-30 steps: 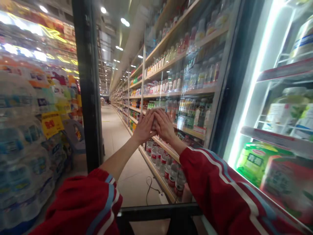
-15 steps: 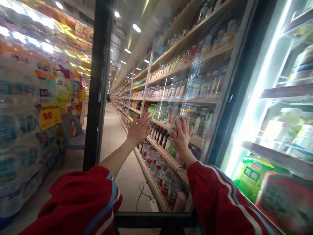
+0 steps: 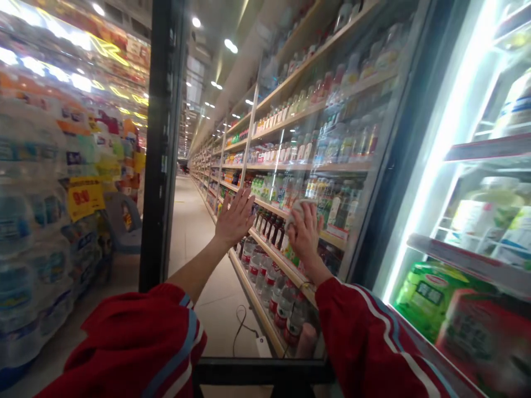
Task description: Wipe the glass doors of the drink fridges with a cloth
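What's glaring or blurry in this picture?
In the head view, a light strip glares white at the right; a thin bright streak, probably a reflection, shows in the glass door; the bottles at far left and red package at lower right look smeared; the left hand and right hand look clearer.

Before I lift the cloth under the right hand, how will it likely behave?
The cloth is probably floppy, as it looks bunched under the right hand. It is likely light: little of it shows past the hand. Its uneven outline makes rolling seem unlikely.
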Demonstrator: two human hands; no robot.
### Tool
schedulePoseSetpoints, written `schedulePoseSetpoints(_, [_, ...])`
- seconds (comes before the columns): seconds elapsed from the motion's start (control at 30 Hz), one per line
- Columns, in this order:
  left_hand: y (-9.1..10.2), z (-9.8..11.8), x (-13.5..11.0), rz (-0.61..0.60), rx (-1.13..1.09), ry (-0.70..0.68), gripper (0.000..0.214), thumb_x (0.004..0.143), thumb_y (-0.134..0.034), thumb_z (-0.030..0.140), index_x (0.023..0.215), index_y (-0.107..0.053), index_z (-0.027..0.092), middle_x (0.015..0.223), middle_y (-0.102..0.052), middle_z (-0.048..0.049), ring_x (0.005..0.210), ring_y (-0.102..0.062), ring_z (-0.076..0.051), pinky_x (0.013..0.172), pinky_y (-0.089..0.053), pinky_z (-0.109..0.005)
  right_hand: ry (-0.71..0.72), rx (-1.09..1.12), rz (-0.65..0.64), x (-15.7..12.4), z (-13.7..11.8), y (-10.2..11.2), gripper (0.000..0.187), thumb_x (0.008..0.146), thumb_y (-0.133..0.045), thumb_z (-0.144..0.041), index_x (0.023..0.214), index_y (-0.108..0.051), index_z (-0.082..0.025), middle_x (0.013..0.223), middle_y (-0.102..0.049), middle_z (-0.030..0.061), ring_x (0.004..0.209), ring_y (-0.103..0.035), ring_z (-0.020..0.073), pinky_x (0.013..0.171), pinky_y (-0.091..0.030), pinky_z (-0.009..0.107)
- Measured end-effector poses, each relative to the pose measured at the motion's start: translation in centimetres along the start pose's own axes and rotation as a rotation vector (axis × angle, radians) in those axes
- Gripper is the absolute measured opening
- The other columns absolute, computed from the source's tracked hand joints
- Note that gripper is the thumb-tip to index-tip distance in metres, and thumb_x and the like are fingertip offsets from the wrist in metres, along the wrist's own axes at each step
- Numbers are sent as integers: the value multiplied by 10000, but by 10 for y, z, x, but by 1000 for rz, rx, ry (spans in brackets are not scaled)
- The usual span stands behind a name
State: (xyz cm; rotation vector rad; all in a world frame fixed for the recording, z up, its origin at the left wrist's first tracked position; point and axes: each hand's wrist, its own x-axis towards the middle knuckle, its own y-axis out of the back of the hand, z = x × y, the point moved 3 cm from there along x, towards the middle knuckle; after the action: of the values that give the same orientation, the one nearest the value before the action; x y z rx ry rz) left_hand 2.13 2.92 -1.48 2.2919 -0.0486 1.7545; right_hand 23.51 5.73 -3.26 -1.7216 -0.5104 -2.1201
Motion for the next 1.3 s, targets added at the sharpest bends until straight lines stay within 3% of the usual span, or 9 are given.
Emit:
schedulePoseSetpoints(0.1, [0,-1,-1,25,-2,-8,546,899,-410,329,1415,-295,190,1458,-338,-103,1395,-195,-198,1155,-66,-424,-67,-16,40,-4,13,5,419,857,-427,-249,1268,-502,-212,1418,-404,137,1383,-240,292,1055,-217,594])
schedulePoseSetpoints(0.23, [1,2,0,26,-5,7,562,890,-422,308,1419,-286,176,1460,-330,-120,1397,-183,-214,1153,-52,-448,-9,14,-7,-4,-6,-1,411,856,-436,-249,1260,-509,-220,1407,-423,125,1389,-230,271,1073,-226,563])
schedulePoseSetpoints(0.37, [-5,23,7,-6,-11,-51,506,901,-393,290,1392,-337,178,1464,-320,-126,1397,-182,-216,1151,-22,-477,76,41,-60,-5,-21,-4,393,852,-450,-237,1236,-532,-230,1391,-450,102,1394,-223,248,1100,-192,537])
schedulePoseSetpoints(0.47, [-12,43,16,-37,-37,-106,485,905,-390,312,1375,-366,194,1467,-322,-109,1397,-188,-208,1154,-7,-474,91,23,-67,-8,-6,0,383,856,-444,-241,1227,-538,-242,1385,-459,92,1391,-233,241,1102,-188,533])
schedulePoseSetpoints(0.63, [-19,51,20,-52,-89,-66,503,900,-396,315,1391,-346,220,1470,-322,-84,1396,-193,-203,1159,2,-468,-75,-43,-6,-16,28,11,391,873,-399,-245,1246,-516,-225,1406,-423,116,1395,-223,254,1076,-214,560])
schedulePoseSetpoints(0.73, [-18,49,19,-18,-71,-68,495,904,-391,316,1386,-356,208,1463,-328,-92,1394,-199,-201,1158,-10,-463,-76,-40,-15,-17,17,10,388,874,-409,-261,1244,-515,-215,1409,-418,121,1397,-214,254,1076,-225,547])
schedulePoseSetpoints(0.9, [-18,49,17,30,-73,-75,517,896,-418,306,1397,-336,206,1457,-330,-110,1389,-214,-217,1149,-38,-486,76,48,-156,-17,-13,1,374,857,-482,-306,1221,-540,-238,1413,-427,94,1390,-230,251,1103,-160,539])
schedulePoseSetpoints(1.17, [-20,47,17,66,-50,-94,544,887,-429,314,1411,-314,218,1455,-332,-97,1385,-227,-215,1151,-52,-476,-183,-48,-20,-21,46,18,400,866,-424,-283,1252,-504,-218,1417,-407,116,1387,-231,262,1075,-209,561])
schedulePoseSetpoints(1.3, [-20,46,18,63,-64,-98,550,886,-434,313,1414,-307,224,1459,-324,-96,1384,-227,-218,1148,-63,-480,-184,-33,-23,-20,40,16,401,864,-421,-253,1252,-507,-200,1429,-387,121,1402,-186,254,1085,-215,542])
